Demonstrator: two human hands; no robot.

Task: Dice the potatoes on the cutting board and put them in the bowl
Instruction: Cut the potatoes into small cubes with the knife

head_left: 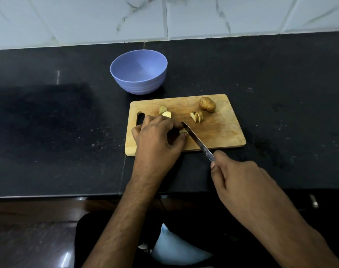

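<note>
A small potato piece (183, 131) is pinned at centre frame under the curled fingertips of the left hand (157, 136), on the lower left part of the cutting board (218, 132). The knife (197, 141) is gripped by the right hand (240, 178), fingers wrapped round the handle at lower right; the blade runs diagonally up-left, its tip touching or just beside the piece, right next to the left fingertips. The piece is mostly hidden by the hand, so its long axis cannot be told. The left hand is the nearer one; the right is set back off the board's front edge.

Judged as mid-dicing: the next cut depends on the blade staying on the right side of the holding fingers, w/ very little gap seen.

Other pieces are left on the board: two cut chunks (164, 112) just above the left hand, a fanned stack of slices (197, 116) right of centre, and a whole potato (207, 104) near the board's upper right corner. The bowl (138, 71), blue-purple, is seen above the board at upper centre-left, apart from it, w/ nothing visible inside.

Surface: black stone counter (280, 93), lightly speckled. Behind, white marbled wall tiles (222, 16) fill the top of frame. Below the counter edge, a dark floor and part of the person's clothing are seen.
</note>
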